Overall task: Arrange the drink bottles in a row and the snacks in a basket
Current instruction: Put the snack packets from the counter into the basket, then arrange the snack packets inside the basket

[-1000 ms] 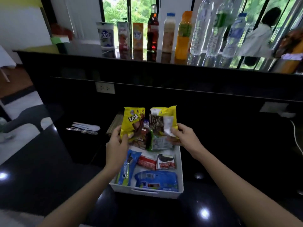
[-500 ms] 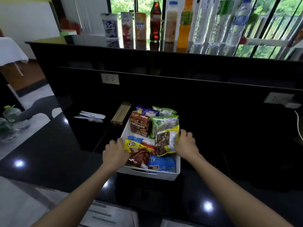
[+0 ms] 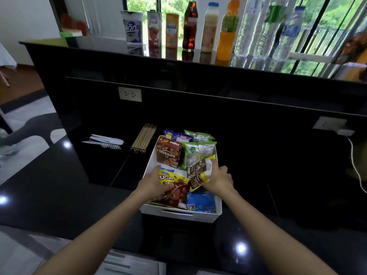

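Head view, looking down at a black tabletop (image 3: 59, 185). A white basket (image 3: 179, 214) is set on the tabletop with its handle slot toward the viewer, and both hands are held over its near half.

The left hand (image 3: 153, 182) is seen from the back, its fingers curled round the upper left edge of a yellow-and-brown snack bag (image 3: 174, 190), which is laid over the near left part of the basket. The right hand (image 3: 219, 178) is closed on a yellow packet (image 3: 198, 174) with a dark printed panel. The packet is pinched at its right edge and tilted, with its lower corner touching the snack bag.

A blue packet (image 3: 200, 201) is partly covered by both, in the near right corner. Farther back in the basket a brown box (image 3: 168, 153) is stood beside a green packet (image 3: 195, 153). Behind these a purple packet (image 3: 177, 135) and a second green packet (image 3: 199, 135) are leaned at the far wall.

On the raised ledge (image 3: 99, 44) behind the tabletop the drinks are stood in a row. From left to right these are a white cup (image 3: 132, 28), two cartons (image 3: 154, 28), a cola bottle (image 3: 190, 26), a pale bottle (image 3: 209, 28), an orange bottle (image 3: 227, 32) and three clear water bottles (image 3: 268, 28).

To the left of the basket, a bundle of wooden sticks (image 3: 144, 137) and some white cutlery (image 3: 107, 138) are laid against the dark back panel, in which a wall socket (image 3: 130, 94) is mounted.
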Motion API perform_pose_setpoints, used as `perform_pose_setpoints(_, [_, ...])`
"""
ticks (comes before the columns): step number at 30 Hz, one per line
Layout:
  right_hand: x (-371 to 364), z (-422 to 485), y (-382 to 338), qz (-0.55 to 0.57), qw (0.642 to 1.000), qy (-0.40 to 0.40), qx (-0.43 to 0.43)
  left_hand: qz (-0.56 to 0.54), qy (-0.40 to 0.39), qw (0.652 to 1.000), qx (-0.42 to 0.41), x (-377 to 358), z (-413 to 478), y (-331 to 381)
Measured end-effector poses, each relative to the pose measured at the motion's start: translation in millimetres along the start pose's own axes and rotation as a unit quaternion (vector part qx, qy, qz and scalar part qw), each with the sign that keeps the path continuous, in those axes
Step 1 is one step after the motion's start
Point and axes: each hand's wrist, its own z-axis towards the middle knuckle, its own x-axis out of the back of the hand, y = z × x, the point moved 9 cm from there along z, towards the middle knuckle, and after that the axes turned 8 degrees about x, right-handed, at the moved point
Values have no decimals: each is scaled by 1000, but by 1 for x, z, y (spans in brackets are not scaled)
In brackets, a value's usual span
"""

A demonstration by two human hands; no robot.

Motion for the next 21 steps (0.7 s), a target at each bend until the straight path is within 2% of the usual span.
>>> perform_pose_setpoints(2, [11,10,-1,-45,999,22,-2,-111,-56,992,0,9,5,8])
perform_pose_setpoints(4, [17,21,-7,-28,999,30,-1,-216,-118,969,-3,18,10,15])
perform_pose_setpoints(7, [18,37,-22,28,999,36,17,-271,-174,946,-46,32,15,29])
perform_pose_setpoints(13, [22,51,-39,29,994,104,4,-308,-112,936,-132,72,42,37])
perform_pose_setpoints(18, [2,58,-33,8,999,39,-36,-256,-77,942,-201,81,71,46])
perform_pose_setpoints(21, [-5,57,-23,-33,998,7,-53,-175,-38,959,-221,69,90,46])
